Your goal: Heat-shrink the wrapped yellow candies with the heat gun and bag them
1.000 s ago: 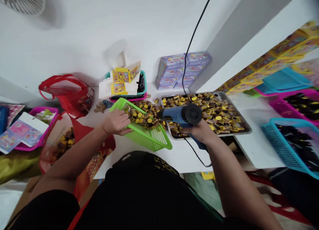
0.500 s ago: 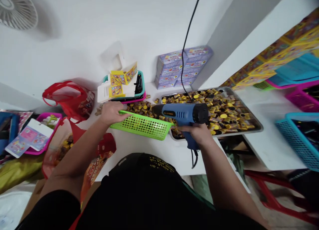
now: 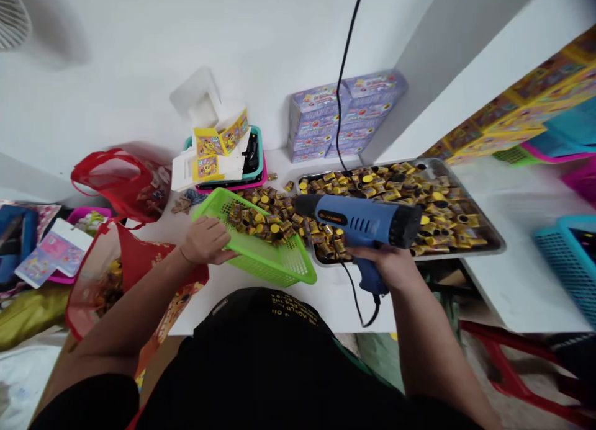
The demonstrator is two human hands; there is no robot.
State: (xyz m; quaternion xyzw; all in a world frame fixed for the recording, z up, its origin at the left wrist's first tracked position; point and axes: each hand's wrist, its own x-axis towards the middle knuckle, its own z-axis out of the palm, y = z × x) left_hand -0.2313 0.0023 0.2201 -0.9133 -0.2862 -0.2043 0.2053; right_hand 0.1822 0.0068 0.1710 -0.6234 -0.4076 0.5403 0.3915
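Note:
My left hand (image 3: 206,241) is closed on the near left rim of a green perforated plastic basket (image 3: 265,268). Many small yellow-and-brown wrapped pieces (image 3: 261,224) lie inside it toward the far side, and more are heaped on the table just behind. In my right hand (image 3: 388,265) is a blue heat gun (image 3: 361,219), its black nozzle pointing left over the pieces between basket and tray. Under and behind the gun, a metal tray (image 3: 496,241) holds a thick layer of the same pieces. The gun's lower cord loops below its handle.
Purple boxes (image 3: 314,123) are stacked against the wall. A teal basket (image 3: 254,154) with opened cartons stands behind the green basket. Red bags (image 3: 135,185) sit to the left, a blue basket (image 3: 565,268) to the right. A black cable (image 3: 342,76) hangs down over the tray.
The green basket has tipped back from a steep tilt toward level and come nearer me, showing the pieces inside. The heat gun has shifted right and slightly nearer.

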